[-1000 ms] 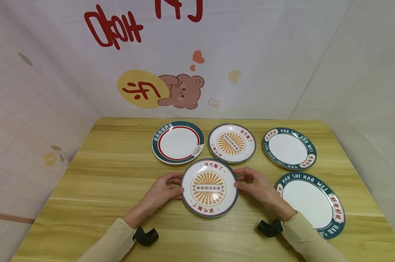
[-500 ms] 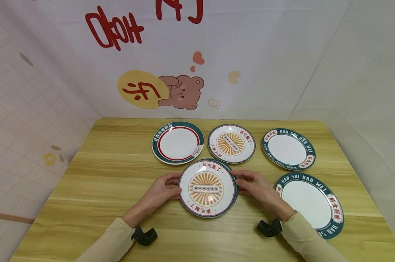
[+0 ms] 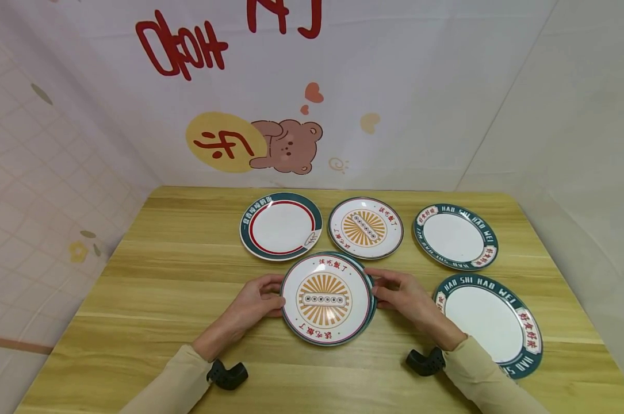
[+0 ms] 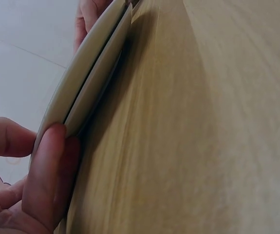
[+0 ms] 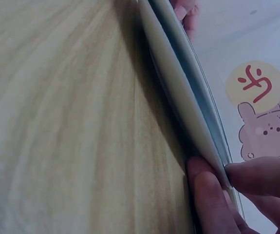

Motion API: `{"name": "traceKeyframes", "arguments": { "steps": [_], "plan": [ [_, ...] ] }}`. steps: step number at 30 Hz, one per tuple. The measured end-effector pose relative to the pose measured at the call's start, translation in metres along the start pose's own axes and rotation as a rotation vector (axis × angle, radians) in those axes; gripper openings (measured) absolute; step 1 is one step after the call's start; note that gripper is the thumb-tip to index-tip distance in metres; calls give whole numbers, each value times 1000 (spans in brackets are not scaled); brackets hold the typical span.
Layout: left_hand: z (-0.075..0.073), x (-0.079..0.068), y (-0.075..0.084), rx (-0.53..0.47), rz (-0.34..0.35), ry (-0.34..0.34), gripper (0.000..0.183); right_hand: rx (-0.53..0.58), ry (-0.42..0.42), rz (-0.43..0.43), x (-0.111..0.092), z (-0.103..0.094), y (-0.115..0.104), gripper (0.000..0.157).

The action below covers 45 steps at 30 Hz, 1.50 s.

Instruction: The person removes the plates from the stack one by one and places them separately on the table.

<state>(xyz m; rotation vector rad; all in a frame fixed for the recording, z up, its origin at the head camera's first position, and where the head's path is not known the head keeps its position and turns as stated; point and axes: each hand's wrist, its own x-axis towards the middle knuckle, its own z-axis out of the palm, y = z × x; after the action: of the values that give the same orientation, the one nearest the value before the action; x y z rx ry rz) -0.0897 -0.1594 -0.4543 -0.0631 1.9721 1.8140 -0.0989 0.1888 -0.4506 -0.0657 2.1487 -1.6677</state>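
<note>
A white plate [image 3: 326, 299] with an orange sunburst and red lettering lies on top of a small stack at the table's middle. The edge of a lower plate [image 5: 181, 95] shows beneath it, off to the right. My left hand [image 3: 252, 305] pinches the left rim, thumb above and fingers below, as the left wrist view shows. On the opposite side, my right hand [image 3: 410, 296] pinches the lower plate's rim between thumb and fingers. A narrow gap separates the two plates in both wrist views. How many plates lie underneath is hidden.
Behind the stack are a green-rimmed plate [image 3: 256, 245] with a red ring and another sunburst plate [image 3: 366, 227]. Two green-rimmed oval plates [image 3: 455, 236] lie to the right, the nearer one partly behind the right forearm. A printed cloth wall [image 3: 394, 155] borders the wooden table [image 3: 161, 276].
The top sunburst plate has slid slightly left over the lower one, baring more green rim at its right. The right fingers have shifted onto the lower plate's rim.
</note>
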Motion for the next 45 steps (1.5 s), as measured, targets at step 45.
{"name": "traceKeyframes", "arguments": {
  "steps": [45],
  "plan": [
    [-24, -16, -2, -147, 2, -2, 54, -3, -6, 32, 1, 1, -2, 46]
  ]
}}
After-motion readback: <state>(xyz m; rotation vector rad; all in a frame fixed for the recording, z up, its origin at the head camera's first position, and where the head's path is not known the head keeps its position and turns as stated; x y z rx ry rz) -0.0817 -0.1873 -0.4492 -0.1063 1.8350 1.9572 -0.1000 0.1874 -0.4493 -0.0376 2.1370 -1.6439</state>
